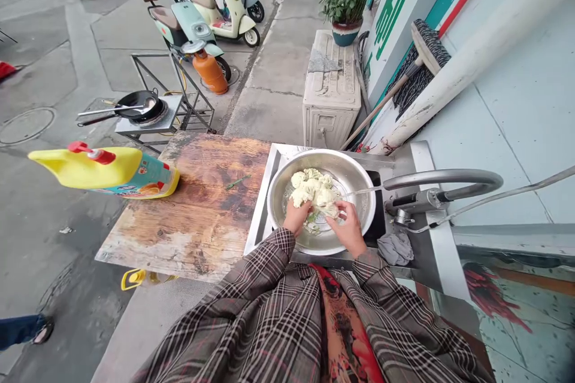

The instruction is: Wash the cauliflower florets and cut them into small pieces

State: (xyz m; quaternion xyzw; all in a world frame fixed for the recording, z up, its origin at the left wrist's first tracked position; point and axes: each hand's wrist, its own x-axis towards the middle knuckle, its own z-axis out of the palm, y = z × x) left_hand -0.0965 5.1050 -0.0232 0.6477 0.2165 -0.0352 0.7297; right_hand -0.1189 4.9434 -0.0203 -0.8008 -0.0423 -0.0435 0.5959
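Observation:
Pale cauliflower [315,187] pieces are bunched above and inside a round metal basin [367,215] set over the sink. My left hand [297,217] grips the cauliflower from its left side, the fingertips hidden beneath it. On the right side, my right hand [348,228] has thumb and fingers closed on the same bunch. A thin stream of water runs from the curved faucet [449,176] toward the cauliflower. Small green and pale bits lie in the bottom of the basin near my hands.
A yellow jug [108,170] stands on the wooden board [193,215] to the left. A grey rag [395,248] lies by the faucet. Beyond are a wok [139,105] on a burner stand, an orange gas cylinder [209,72], parked scooters [188,21] and a mop [422,57].

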